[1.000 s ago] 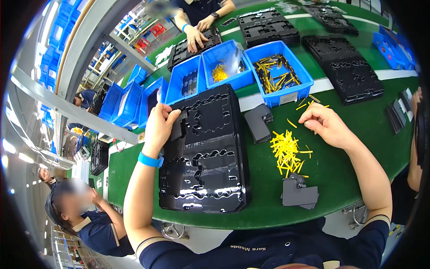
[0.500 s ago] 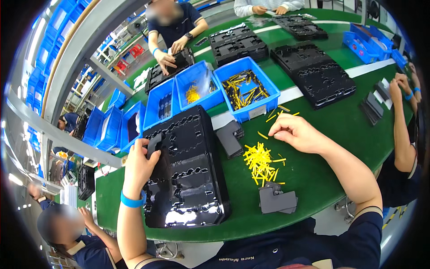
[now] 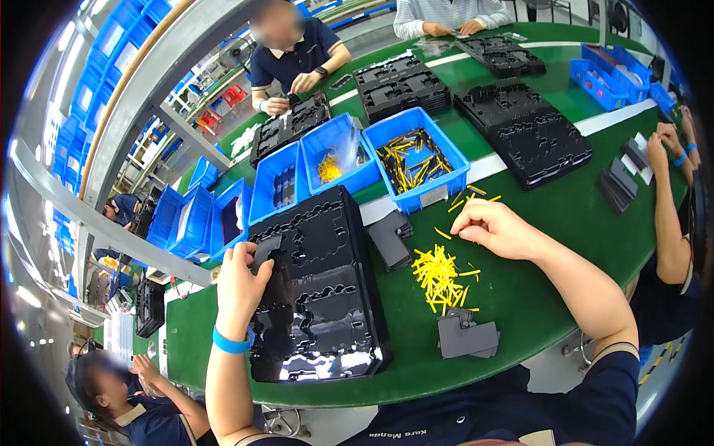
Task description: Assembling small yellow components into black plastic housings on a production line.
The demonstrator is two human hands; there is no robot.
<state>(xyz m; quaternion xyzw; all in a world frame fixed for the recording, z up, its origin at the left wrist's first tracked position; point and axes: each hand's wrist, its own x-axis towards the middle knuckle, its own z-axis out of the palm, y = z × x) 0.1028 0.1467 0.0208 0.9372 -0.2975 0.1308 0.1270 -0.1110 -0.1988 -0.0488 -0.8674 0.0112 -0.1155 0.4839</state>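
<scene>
Our left hand [image 3: 239, 286] grips the black moulded tray [image 3: 320, 290] lying on the green desk [image 3: 550, 245] by its left edge; our right hand [image 3: 497, 227], fingers curled, pinches at loose yellow pins [image 3: 440, 276].

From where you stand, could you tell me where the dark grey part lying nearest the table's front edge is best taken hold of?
Probably by the long side edges of the grey part, from above. It lies flat and apart from the yellow pins, with its clip end pointing toward them.

Glossy black plastic tray [image 3: 327, 297], matt green table [image 3: 550, 223], smooth yellow plastic pins [image 3: 440, 275].
</scene>
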